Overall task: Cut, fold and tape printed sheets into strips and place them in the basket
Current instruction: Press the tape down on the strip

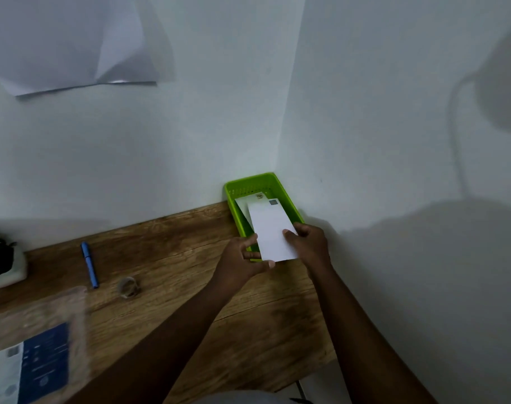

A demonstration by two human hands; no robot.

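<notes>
White walls meet in a corner above a wood-grain desk (167,258), and a bright green slotted plastic basket (289,204) sits tucked into that corner. Both hands hold a folded white paper strip (273,231) slanted over the basket's near rim, its far end already inside and lying over another white strip (242,203) on the basket floor. The left hand (242,262) pinches the strip's near left edge with curled fingers, and the right hand (309,243) grips the right edge, thumb on top. This looks like the placing step; the next move probably calls for sliding the strip forward until its near end passes the rim, then letting go. A blue pen (89,265), a clear tape roll (128,286) and dark blue printed sheets (46,363) lie to the left, well apart.
</notes>
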